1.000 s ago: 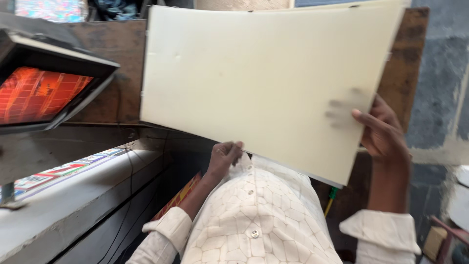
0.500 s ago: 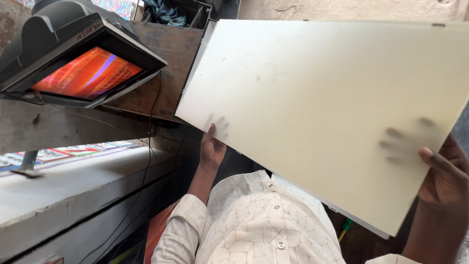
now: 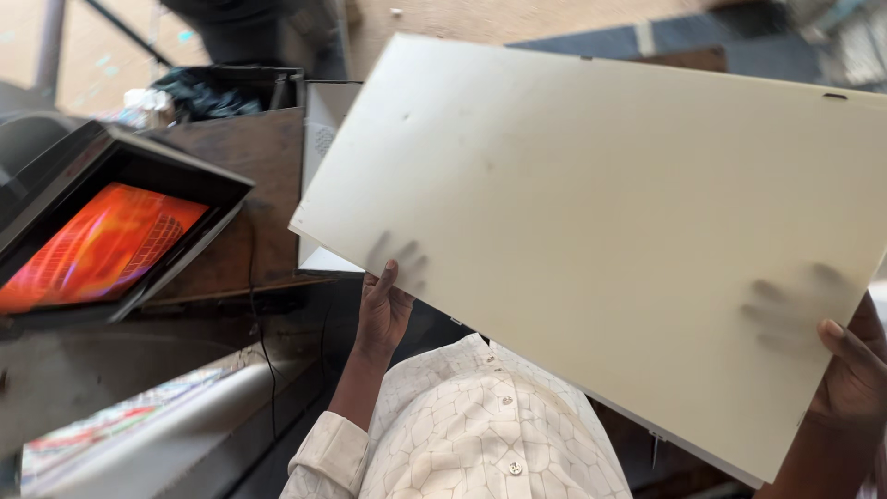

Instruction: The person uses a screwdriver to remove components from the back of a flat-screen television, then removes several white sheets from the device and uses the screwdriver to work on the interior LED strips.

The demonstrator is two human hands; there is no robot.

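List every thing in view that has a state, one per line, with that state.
Cream sheet: held up, tilted, gripped at its lower edge by both hands; fingers show through it as shadows.
Left hand: shut on the sheet's lower left edge.
Right hand: shut on the sheet's lower right edge.
Screen: lit, orange-red, tilted.
Black cable: hanging loose below the screen.
Shirt: buttoned.
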